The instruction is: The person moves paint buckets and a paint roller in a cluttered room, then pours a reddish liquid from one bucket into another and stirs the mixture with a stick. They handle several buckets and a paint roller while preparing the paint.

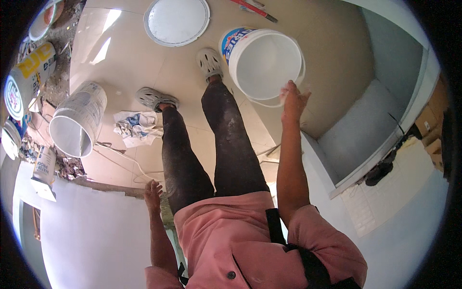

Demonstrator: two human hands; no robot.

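Note:
A white plastic bucket (265,65) with a blue-and-yellow label has its mouth turned up toward me, and its inside looks white and bare. At its near right edge, my right hand (293,101) has its fingers closed at the rim, where the thin white bail handle passes. Whether the fingers grip the rim or the handle is hard to make out. My left hand (153,195) hangs beside my left thigh, fingers loosely apart with nothing in them, near a pale cable (137,166) on the floor.
A round white lid (177,21) and a red bar-like tool (255,9) lie beyond the bucket. Leftward are a crumpled cloth or bag (138,128), another white bucket (79,120), a yellow-and-white container (31,77) and rubble. A grey-walled recess (356,115) stands at right.

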